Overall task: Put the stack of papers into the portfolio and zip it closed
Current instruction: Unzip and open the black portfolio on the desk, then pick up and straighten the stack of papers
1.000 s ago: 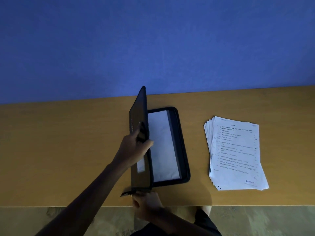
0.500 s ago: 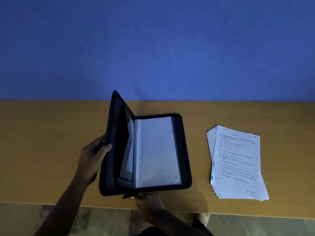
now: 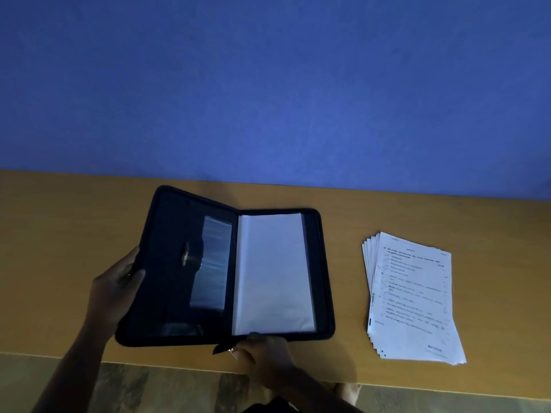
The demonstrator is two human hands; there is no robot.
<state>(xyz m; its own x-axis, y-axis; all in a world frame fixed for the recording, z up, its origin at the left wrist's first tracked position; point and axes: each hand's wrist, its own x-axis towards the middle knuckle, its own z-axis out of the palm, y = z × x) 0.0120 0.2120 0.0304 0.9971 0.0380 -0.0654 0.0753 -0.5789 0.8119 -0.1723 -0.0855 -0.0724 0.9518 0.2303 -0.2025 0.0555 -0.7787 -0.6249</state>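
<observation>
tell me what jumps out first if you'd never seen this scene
The black portfolio lying open mid-table, a white sheet bright in its right half. The left hand grips its left cover and the right hand its near edge. The stack of papers sits fanned out on the table, to the right.

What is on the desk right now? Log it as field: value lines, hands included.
portfolio: open, left cover still slightly raised
inside right: white sheet in the pocket
stack of papers: fanned, on the desk, right of the portfolio, apart from it
left hand: grips the left cover's outer edge
right hand: at the near edge by the spine
zip: undone
</observation>
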